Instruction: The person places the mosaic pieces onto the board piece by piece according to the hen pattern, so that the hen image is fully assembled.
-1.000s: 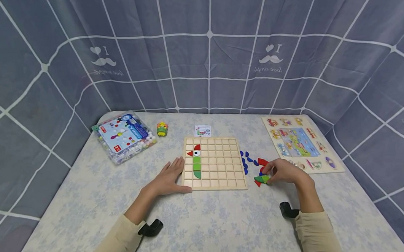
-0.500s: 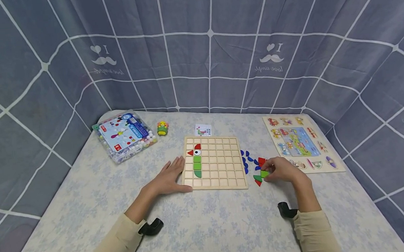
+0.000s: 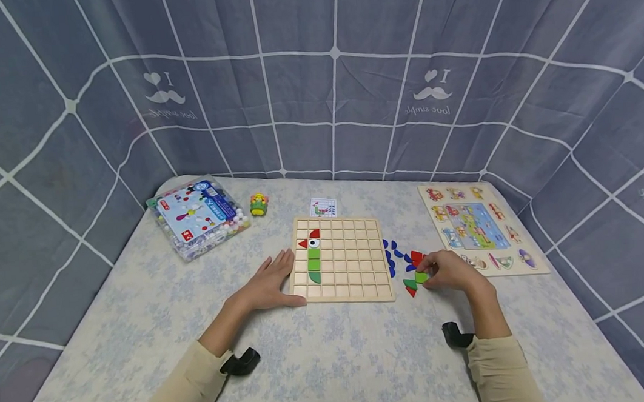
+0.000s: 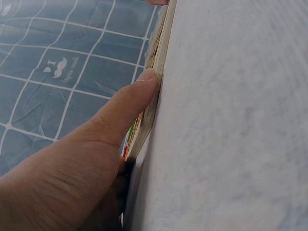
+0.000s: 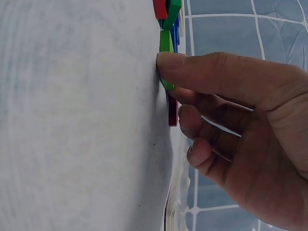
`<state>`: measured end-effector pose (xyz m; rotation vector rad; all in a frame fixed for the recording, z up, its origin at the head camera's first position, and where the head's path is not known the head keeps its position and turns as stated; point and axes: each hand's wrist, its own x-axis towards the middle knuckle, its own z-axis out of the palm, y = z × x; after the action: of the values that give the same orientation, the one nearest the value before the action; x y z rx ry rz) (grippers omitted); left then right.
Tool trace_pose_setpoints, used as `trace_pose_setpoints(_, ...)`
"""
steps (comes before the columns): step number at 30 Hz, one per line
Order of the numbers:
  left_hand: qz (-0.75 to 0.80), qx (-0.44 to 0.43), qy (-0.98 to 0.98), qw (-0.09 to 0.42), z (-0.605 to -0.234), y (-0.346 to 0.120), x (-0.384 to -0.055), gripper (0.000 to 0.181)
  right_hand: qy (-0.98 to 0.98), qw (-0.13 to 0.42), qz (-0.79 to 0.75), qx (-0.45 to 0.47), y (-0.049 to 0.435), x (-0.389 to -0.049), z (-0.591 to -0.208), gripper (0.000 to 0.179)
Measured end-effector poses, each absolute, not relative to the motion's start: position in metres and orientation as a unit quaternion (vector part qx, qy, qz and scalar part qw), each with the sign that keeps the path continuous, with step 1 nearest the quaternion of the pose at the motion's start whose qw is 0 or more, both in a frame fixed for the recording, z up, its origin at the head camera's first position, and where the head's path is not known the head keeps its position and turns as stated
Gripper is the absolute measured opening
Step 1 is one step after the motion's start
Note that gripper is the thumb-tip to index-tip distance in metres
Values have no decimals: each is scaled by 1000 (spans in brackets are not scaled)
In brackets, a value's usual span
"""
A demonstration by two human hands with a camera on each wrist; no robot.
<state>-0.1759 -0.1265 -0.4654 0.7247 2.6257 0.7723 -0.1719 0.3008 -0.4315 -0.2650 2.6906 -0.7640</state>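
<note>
The picture you are building on the wooden board (image 3: 349, 299) looks well short of complete, to judge by the small card (image 3: 323, 207) just beyond its far edge. One column near the left side is laid: from far to near, a red curved piece (image 3: 315, 233), a round eye piece (image 3: 314, 243), two green squares (image 3: 314, 265) and a dark green rounded piece (image 3: 315, 278), with a red triangle (image 3: 303, 244) beside the eye on the left. Every cell to the right of that column is bare. The card seems to show a bird with blue shapes at the right, though its detail is too small to read. Your right hand (image 3: 451, 272) has thumb and index finger pinched on a loose green square (image 3: 421, 278), right of the board; you cannot tell here whether it is off the table. Around it wait a dark green piece (image 3: 410, 284), a small red triangle, some red pieces (image 3: 416, 258) and a scatter of blue pieces (image 3: 398, 253) by the board's right edge, so most of the body and all the blue seem left to place. Your left hand (image 3: 269, 286) grips nothing: its fingers lie extended along the board's left edge, thumb against the near edge, probably steadying it.
</note>
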Motion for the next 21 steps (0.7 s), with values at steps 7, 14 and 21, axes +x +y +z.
trace_pose_setpoints(7,270,253,916,155,-466,-127,-176,116,944,165,-270,-91,300,-173,-432,21)
trace_pose_setpoints(14,271,252,916,154,-466,-127,-175,115,947,158,-266,-89,300,-174,-432,22)
trace_pose_setpoints(21,275,253,915,153,-466,-127,-175,115,950,143,-261,-91,292,-176,-428,22)
